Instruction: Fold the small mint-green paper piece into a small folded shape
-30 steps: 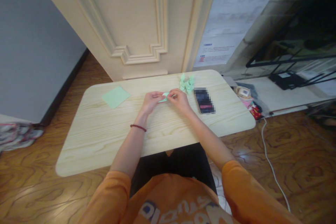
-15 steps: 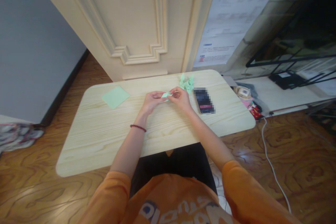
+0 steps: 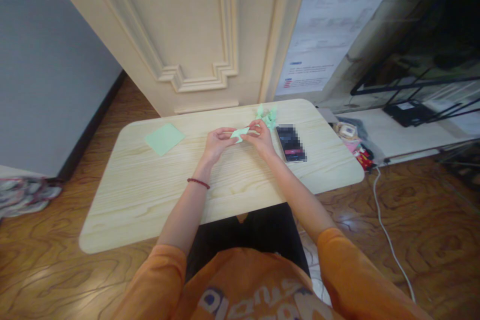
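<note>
1 small, folded mint-green paper piece (image 3: 239,133) is pinched between thumb and fingers of the left hand (image 3: 216,145) and the right hand (image 3: 262,138).

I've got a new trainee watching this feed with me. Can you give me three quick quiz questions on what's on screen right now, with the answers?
1. Fill in: the left hand and the right hand both grip a small green piece of folded ____.
2. True or false: the phone lies to the right of the flat green sheet on the table.
3. Which arm wears the dark red bracelet? A) the right; B) the left; C) both.

Key:
1. Paper.
2. True.
3. B, the left.
</note>
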`<state>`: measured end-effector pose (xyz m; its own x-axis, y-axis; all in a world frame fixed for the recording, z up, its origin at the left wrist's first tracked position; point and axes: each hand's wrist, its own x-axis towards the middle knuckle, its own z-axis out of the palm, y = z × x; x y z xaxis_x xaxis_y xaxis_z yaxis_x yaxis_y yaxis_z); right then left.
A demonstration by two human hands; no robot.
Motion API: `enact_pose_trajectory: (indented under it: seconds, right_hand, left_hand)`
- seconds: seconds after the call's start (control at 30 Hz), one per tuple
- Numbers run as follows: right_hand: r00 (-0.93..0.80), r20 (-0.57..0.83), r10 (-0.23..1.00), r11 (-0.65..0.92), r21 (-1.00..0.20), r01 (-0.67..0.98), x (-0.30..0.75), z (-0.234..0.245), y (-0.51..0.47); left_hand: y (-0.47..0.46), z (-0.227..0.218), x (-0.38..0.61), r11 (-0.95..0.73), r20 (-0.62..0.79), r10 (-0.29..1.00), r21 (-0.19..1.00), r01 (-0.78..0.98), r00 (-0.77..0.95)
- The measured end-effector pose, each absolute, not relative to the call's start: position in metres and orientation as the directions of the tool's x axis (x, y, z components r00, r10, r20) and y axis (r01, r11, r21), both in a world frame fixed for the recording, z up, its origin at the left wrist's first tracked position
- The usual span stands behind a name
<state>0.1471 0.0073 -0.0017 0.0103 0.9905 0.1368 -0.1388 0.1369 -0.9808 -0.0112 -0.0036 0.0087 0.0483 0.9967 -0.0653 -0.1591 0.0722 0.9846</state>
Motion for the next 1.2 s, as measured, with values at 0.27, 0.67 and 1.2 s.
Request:
enact_pose_trajectory:
  seconds: [0.27, 0.67, 1.2]
  right_hand:
    - [-0.028, 0.107, 0.994, 0.101, -0.984, -0.149, 0.1479, -0.0005, 0.0051]
    - [-0.025, 0.110, 0.994, 0.103, -0.975, -0.199, 0.1450, 0.0023, 0.0049]
    - [-0.063, 0.101, 0.993, 0.087, -0.976, -0.198, 0.1475, 0.0015, 0.0059]
  left_hand:
    - [-0.0009, 0.0036, -0.0131, 0.088, -0.083, 0.996, 0.983, -0.161, 0.038]
    - [-0.0035, 0.0074, -0.0073, 0.142, -0.143, 0.990, 0.979, -0.146, -0.001]
    - [-0.0026, 0.0064, -0.0083, 0.185, -0.183, 0.983, 0.964, -0.190, 0.031]
